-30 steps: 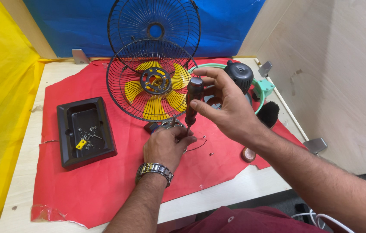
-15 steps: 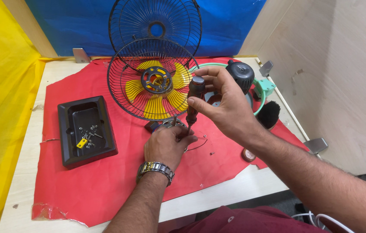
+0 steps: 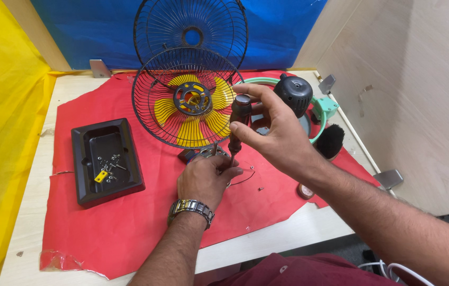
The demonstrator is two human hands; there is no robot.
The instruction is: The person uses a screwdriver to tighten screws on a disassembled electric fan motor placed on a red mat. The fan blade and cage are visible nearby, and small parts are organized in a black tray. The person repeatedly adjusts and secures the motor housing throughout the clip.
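Observation:
My right hand (image 3: 274, 132) grips a dark-handled screwdriver (image 3: 237, 124) upright, tip down onto a small metal part (image 3: 208, 154). That part rests on the red cloth (image 3: 129, 212), and my left hand (image 3: 206, 177), with a metal wristwatch, is closed over it and steadies it. Just behind the hands stands a black wire fan guard (image 3: 171, 95) with a yellow fan blade (image 3: 192, 114) lying behind it. A second wire guard (image 3: 190, 26) leans against the blue backdrop.
A black tray (image 3: 89, 180) at the left holds several small screws and a yellow piece. A dark fan motor (image 3: 293, 92) on a mint-green base (image 3: 325, 108) and a black brush (image 3: 331, 140) sit at the right. A loose screw (image 3: 260, 188) lies on the cloth.

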